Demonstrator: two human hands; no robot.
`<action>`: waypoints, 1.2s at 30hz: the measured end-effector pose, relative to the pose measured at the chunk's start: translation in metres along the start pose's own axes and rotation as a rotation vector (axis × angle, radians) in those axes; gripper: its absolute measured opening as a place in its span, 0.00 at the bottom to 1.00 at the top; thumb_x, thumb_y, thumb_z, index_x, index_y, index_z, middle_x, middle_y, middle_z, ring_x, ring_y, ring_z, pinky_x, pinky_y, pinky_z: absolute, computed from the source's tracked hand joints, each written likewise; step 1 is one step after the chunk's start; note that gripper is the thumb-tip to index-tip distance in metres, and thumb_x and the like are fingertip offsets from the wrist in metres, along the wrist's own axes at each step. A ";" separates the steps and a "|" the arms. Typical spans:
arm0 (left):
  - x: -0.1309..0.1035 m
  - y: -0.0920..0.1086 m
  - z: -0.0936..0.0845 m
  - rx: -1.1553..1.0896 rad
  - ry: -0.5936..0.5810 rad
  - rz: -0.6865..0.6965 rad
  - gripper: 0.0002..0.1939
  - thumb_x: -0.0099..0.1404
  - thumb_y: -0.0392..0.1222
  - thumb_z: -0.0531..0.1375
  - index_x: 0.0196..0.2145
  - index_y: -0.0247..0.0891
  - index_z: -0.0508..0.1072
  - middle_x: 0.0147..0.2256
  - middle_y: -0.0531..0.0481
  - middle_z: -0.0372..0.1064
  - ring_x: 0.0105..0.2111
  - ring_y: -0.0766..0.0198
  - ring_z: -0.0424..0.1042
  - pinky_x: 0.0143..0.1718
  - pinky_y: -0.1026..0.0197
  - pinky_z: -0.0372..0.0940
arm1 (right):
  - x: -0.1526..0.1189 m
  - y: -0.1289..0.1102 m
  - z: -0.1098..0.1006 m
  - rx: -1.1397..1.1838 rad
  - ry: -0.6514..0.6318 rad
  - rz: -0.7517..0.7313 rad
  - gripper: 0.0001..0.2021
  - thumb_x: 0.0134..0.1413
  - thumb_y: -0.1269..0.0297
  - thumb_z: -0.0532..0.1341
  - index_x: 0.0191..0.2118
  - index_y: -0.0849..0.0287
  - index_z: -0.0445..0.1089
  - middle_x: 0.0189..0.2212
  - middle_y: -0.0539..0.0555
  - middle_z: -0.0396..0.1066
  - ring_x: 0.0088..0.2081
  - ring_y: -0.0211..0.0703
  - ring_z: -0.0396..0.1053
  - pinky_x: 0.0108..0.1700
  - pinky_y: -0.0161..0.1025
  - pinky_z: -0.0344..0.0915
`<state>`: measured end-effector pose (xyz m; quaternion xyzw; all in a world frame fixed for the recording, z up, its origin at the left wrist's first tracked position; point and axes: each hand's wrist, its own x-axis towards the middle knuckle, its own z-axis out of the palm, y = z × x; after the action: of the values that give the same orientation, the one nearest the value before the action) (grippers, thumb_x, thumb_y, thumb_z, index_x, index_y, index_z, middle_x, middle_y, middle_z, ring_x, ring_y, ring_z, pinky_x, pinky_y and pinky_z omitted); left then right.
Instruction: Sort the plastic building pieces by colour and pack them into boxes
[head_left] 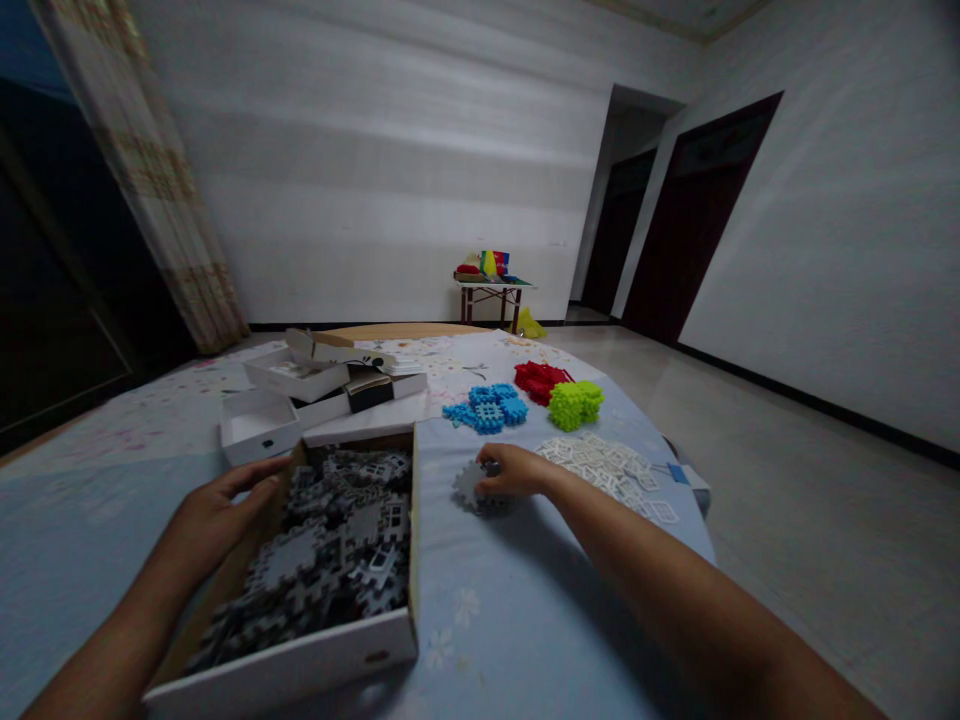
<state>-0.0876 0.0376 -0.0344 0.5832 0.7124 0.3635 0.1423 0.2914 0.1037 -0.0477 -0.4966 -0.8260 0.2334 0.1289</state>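
Note:
My right hand [506,470] is closed, its thumb and fingers gripping a grey toothed building piece [468,484] at the tabletop just right of the box. Fingers of my left hand [214,515] lie against the left wall of an open white box [300,670], gripping it near the far corner. Inside the box is a jumble of grey toothed building pieces [289,555], some flat plates, some with window-like openings. Beyond my right hand are piles of blue pieces [489,408], red pieces [541,380] and lime-green pieces [576,403]. White open-frame pieces [600,465] spread behind my right forearm.
Several small white boxes [259,425] and lids, one with a black side [370,390], stand at the back left of the table. A floral cloth [465,610] covers the table. Farther off, a small table [491,285] stands by the wall, with a yellow bag [529,323] beside it.

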 end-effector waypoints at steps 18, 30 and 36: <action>-0.009 0.020 -0.004 0.038 0.023 0.004 0.28 0.50 0.55 0.53 0.42 0.35 0.75 0.37 0.44 0.77 0.35 0.54 0.75 0.39 0.58 0.68 | -0.002 -0.043 -0.020 0.484 0.408 -0.069 0.18 0.43 0.63 0.63 0.42 0.60 0.65 0.34 0.51 0.69 0.32 0.38 0.66 0.36 0.37 0.63; -0.008 0.011 -0.001 -0.058 0.013 0.027 0.27 0.50 0.55 0.55 0.42 0.35 0.75 0.39 0.44 0.76 0.39 0.53 0.74 0.44 0.57 0.67 | 0.018 -0.145 -0.015 0.814 0.315 -0.564 0.22 0.51 0.63 0.59 0.54 0.53 0.60 0.51 0.54 0.65 0.53 0.42 0.64 0.54 0.45 0.60; -0.009 0.016 -0.003 -0.024 -0.001 0.009 0.29 0.49 0.55 0.54 0.43 0.34 0.74 0.42 0.42 0.75 0.40 0.51 0.73 0.48 0.53 0.64 | 0.021 -0.092 -0.004 0.914 0.433 -0.318 0.15 0.48 0.61 0.61 0.43 0.58 0.67 0.41 0.56 0.72 0.44 0.42 0.70 0.48 0.45 0.65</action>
<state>-0.0751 0.0291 -0.0230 0.5847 0.7053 0.3725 0.1479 0.2128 0.0865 0.0024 -0.2954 -0.6594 0.4394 0.5337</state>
